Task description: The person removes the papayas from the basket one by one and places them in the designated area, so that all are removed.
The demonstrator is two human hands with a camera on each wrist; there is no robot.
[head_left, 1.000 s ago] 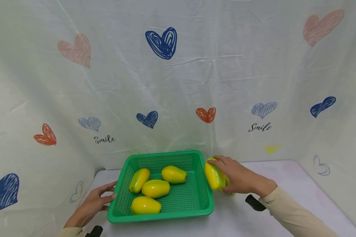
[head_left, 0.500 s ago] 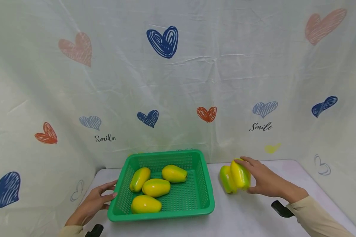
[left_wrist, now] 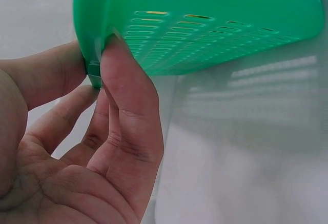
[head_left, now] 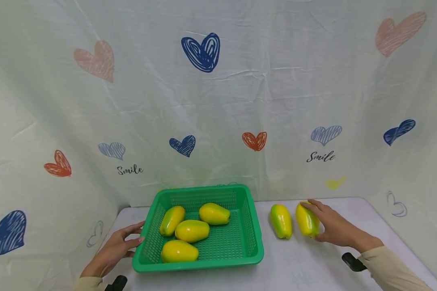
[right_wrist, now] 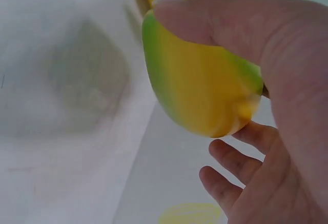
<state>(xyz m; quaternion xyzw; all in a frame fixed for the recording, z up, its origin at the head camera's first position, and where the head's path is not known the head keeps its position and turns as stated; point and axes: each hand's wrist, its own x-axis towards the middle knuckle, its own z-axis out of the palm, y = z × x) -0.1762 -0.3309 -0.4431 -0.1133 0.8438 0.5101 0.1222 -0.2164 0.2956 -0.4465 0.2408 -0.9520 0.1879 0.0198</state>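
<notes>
A second mango (head_left: 307, 219), carried out of the green basket (head_left: 253, 242) and now set on the table (head_left: 313, 266) beside the first mango (head_left: 281, 220), is gripped by the right hand (head_left: 333, 228), while the basket's corner is pinched by the left hand (head_left: 113, 250).

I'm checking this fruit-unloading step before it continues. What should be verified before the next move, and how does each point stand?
1. Right hand grips the outer yellow-green plastic papaya resting on the white table: ok.
2. That papaya sits apart from the second table papaya: ok.
3. Left hand steadies the green perforated plastic basket: ok.
4. Four papayas left in basket: ok.
5. Grip released: not ok.
</notes>
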